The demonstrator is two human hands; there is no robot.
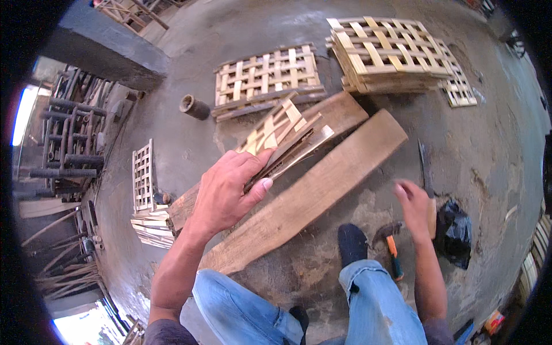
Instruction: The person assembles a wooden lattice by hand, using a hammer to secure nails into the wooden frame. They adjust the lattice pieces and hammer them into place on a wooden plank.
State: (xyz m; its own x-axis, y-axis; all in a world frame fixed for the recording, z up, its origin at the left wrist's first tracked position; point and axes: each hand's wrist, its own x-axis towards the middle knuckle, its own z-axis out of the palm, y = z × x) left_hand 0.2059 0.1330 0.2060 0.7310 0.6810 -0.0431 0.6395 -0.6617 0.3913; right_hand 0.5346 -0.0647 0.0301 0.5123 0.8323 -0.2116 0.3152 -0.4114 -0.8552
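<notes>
My left hand (233, 184) is closed on a woven bamboo-strip panel (279, 129). The panel stands tilted on its edge over the wooden beams, its split strip ends poking out past my fingers. My right hand (417, 207) is above the floor at the right, slightly blurred, fingers curled toward the thumb. Whatever it holds, if anything, is hidden. Under and beside it lies a knife (425, 167) with a pale handle. A black plastic bag (454, 233) sits just right of that hand. A hammer (392, 247) with an orange and green handle lies near my foot.
Two thick wooden beams (322, 190) lie diagonally before me. Beyond them are stacks of woven panels (267, 75) (391, 52). A short hollow cylinder (194, 107) stands left of these. More panels (143, 175) are at the left, near a rack of dark poles (72, 144) and a concrete pillar (109, 46).
</notes>
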